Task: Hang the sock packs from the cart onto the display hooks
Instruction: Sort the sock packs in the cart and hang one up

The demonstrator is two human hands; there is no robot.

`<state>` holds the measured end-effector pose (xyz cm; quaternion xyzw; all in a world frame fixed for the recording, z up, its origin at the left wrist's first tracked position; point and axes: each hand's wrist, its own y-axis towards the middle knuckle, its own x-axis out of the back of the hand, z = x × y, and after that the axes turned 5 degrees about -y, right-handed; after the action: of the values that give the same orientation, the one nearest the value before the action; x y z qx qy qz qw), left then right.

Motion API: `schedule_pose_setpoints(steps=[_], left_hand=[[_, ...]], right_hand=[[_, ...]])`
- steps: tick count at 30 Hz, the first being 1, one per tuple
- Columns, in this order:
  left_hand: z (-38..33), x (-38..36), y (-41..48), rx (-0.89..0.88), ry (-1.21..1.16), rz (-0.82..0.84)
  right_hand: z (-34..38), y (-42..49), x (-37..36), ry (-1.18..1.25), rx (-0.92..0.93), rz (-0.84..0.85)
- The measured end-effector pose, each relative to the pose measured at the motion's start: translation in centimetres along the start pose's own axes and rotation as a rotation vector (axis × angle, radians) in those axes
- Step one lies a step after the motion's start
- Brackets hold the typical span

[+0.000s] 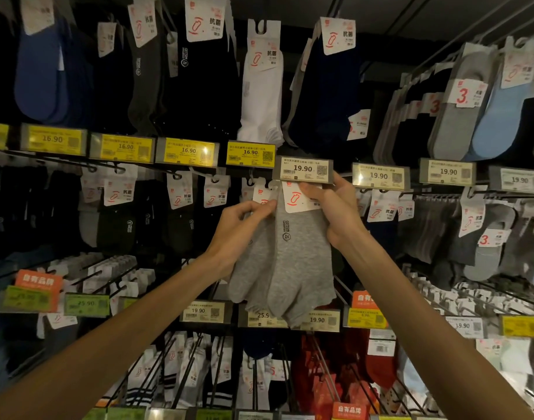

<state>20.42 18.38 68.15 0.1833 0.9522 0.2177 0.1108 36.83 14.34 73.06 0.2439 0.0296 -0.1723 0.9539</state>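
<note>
Just under the 19.90 price tag (303, 170), mid-rack: grey sock packs (293, 253) held up, header cards (297, 200) touching the tag's lower edge. Left grip (238, 228) pinching the rear pack's card, right grip (340, 213) clasped on the front one's. Hook tip hidden behind the tag; threaded or not, cannot tell. Likely risks: card hole missing the hook, card tearing if forced, packs dropping on early letting-go.

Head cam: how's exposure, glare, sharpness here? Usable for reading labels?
Head view: dim overall, black socks up top crush to near black; glare spot on the yellow 16.90 tag; centre sharp, the 19.90 tag and grey pack read fine; edges soft and bowed by the wide lens, far-right tag blurry.
</note>
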Motion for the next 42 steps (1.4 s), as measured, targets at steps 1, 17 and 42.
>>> schedule_pose_setpoints(steps=[1,17,42], left_hand=[[-0.1,0.0,0.0,0.001,-0.001,0.008],[0.9,-1.2,0.3,0.054,0.001,-0.029],[2.5,2.5,0.4,-0.022,0.166,-0.114]], right_hand=[[-0.1,-0.1,0.0,0.013,0.007,-0.013],[-1.2,0.6,-0.1,0.014,-0.086,-0.018],[-13.1,9.0,1.3,-0.405,-0.338,-0.115]])
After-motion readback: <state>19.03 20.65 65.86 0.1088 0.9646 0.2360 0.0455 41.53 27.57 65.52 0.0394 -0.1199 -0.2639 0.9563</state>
